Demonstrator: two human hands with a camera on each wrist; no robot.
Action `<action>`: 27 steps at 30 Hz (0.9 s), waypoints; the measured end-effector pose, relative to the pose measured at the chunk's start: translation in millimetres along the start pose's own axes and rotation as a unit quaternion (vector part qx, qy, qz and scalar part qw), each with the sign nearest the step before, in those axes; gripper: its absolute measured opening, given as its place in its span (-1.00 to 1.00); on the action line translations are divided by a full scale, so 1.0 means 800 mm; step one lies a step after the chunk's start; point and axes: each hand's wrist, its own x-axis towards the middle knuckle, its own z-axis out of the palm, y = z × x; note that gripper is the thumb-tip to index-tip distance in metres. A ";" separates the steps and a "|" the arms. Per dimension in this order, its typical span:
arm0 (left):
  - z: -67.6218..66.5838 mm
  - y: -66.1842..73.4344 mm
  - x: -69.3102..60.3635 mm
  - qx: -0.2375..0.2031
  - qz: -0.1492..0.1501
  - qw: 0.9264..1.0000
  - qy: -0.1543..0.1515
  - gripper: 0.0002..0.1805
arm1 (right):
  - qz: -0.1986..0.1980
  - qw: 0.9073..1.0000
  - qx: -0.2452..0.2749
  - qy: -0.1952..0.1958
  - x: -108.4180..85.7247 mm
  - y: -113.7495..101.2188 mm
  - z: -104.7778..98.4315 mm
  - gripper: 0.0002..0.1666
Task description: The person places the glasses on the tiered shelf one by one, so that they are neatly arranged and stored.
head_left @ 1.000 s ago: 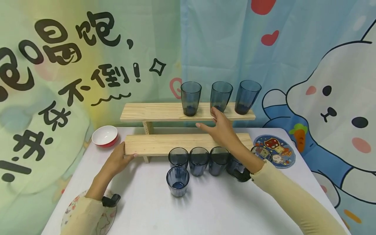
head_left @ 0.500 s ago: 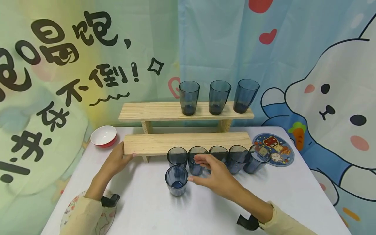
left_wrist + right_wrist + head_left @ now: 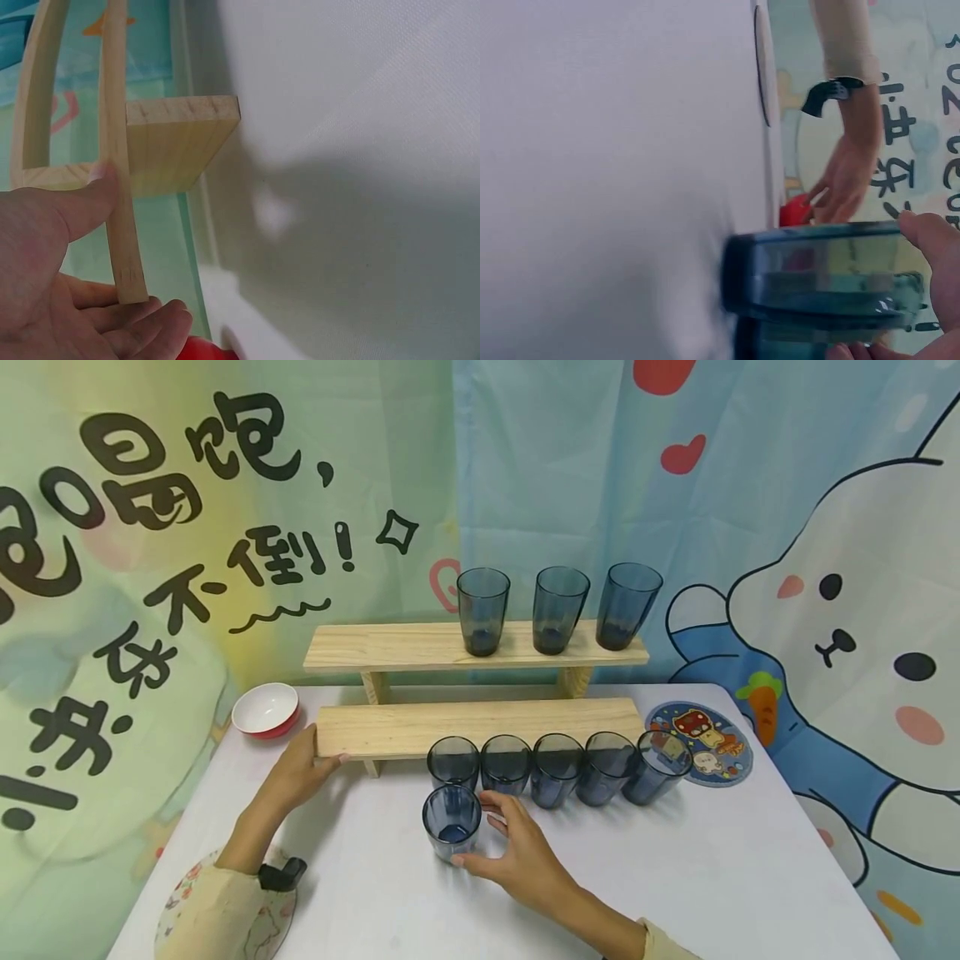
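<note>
In the head view my left hand (image 3: 300,768) holds the left end of the lower shelf board (image 3: 420,729) of a two-step wooden rack. The left wrist view shows the thumb on one face of that board (image 3: 120,232) and fingers behind it. My right hand (image 3: 521,856) is spread around the right and near sides of a blue-tinted glass (image 3: 452,827), which stands upright on the table. In the right wrist view, the thumb is by the rim of this glass (image 3: 810,274); the other fingers look slightly apart from its opposite side.
Several similar glasses (image 3: 556,772) stand in a row before the rack. Three more, including one glass (image 3: 483,610), stand on the upper shelf (image 3: 375,647). A red-and-white bowl (image 3: 266,710) is at left, a patterned round mat (image 3: 723,752) at right, another mat (image 3: 273,922) under the left forearm.
My right hand has come down from the upper shelf's middle glass, toward the near side and left, to the front glass. My left hand stays on the lower board.
</note>
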 end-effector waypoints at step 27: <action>0.000 0.000 -0.002 0.002 0.013 1.000 0.005 -0.18 | -0.027 0.998 0.036 0.041 0.013 0.034 0.041 -0.04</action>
